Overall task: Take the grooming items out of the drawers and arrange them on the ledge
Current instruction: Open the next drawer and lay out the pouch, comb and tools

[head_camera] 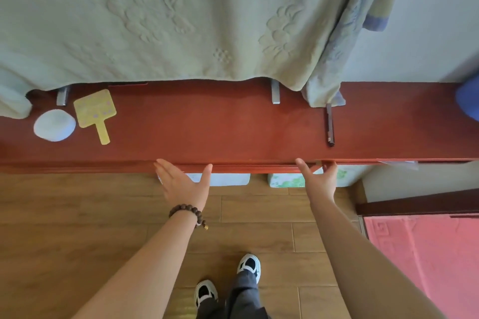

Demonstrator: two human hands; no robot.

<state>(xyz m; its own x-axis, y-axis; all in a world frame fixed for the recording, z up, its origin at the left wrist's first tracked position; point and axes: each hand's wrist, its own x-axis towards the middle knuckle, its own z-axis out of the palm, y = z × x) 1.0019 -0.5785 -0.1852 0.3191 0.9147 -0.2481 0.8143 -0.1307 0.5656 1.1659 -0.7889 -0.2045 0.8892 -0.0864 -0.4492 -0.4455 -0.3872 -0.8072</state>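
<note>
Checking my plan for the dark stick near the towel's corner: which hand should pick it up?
Probably the right hand: it sits open at the ledge edge almost directly below the dark stick. The left hand, also open, is farther along.
</note>
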